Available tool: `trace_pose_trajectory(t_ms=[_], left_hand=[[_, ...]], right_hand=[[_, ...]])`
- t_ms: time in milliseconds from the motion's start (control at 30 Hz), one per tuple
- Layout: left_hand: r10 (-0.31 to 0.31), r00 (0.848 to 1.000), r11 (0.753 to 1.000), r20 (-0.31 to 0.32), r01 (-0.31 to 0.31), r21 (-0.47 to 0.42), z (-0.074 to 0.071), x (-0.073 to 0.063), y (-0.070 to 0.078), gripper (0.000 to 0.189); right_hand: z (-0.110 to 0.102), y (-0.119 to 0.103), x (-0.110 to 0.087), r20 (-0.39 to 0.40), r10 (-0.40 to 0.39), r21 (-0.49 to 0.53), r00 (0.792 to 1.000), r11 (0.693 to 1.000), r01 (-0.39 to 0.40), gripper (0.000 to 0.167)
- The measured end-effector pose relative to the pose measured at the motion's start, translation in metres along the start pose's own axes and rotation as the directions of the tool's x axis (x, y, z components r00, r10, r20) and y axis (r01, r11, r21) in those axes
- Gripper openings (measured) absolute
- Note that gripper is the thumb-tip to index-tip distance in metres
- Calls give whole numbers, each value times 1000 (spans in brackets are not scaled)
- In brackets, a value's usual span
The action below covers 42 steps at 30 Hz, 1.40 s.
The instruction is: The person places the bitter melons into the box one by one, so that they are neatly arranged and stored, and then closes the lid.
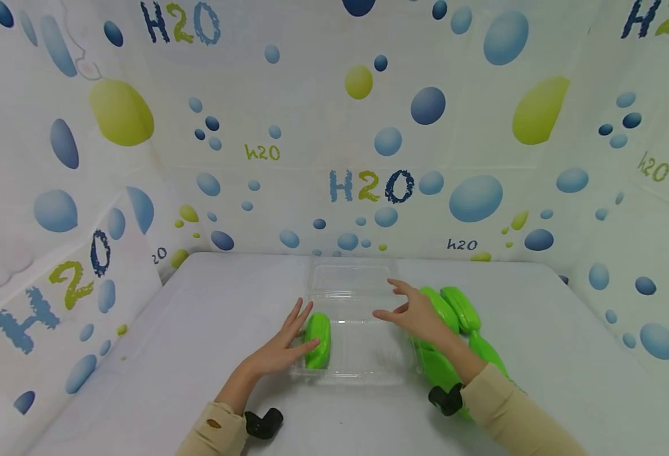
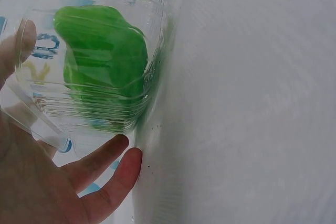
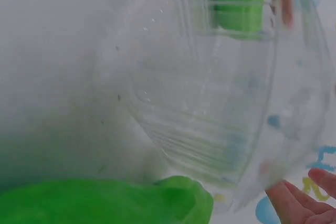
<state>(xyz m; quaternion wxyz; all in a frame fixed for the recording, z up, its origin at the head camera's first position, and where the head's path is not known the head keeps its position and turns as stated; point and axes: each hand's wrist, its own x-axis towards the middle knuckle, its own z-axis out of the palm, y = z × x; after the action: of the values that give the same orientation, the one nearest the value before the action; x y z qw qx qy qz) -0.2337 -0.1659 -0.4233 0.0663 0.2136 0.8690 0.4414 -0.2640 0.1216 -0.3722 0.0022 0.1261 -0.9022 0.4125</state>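
Note:
A clear plastic clamshell container (image 1: 374, 348) stands on the white table, its lid (image 1: 351, 278) lying open toward the back. One glossy green pepper (image 1: 318, 329) lies lengthwise inside, at the left wall. Beside that wall is my left hand (image 1: 274, 356), fingers extended, with the thumb reaching over the rim toward the pepper. In the left wrist view, two fingertips (image 2: 119, 144) show just outside the ribbed wall. My right hand (image 1: 420, 316) hovers at the container's right side, fingers spread and slightly bent, holding nothing. Its forearm partly hides several more green peppers (image 1: 461, 309).
These other peppers lie in a loose group right of the container, close against its wall. A patterned H2O curtain (image 1: 312, 126) encloses the back and sides of the white table (image 1: 232, 285). Black wrist cameras (image 1: 265, 423) sit below both sleeves.

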Motion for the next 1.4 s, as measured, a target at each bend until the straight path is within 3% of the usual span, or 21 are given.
trace_pose_trajectory(t_ms=[500, 733, 1400], left_hand=[[2, 1000, 1000, 0, -2, -7, -1, -1, -1, 75], [3, 1000, 1000, -5, -3, -2, -1, -1, 1, 75], [13, 1000, 1000, -5, -13, 10, -1, 0, 1, 74]], right_hand=[[-26, 15, 1, -52, 23, -32, 998, 999, -25, 81], [-45, 23, -3, -109, -8, -88, 994, 996, -2, 78], [-79, 44, -10, -154, 52, -184, 987, 980, -81, 77]])
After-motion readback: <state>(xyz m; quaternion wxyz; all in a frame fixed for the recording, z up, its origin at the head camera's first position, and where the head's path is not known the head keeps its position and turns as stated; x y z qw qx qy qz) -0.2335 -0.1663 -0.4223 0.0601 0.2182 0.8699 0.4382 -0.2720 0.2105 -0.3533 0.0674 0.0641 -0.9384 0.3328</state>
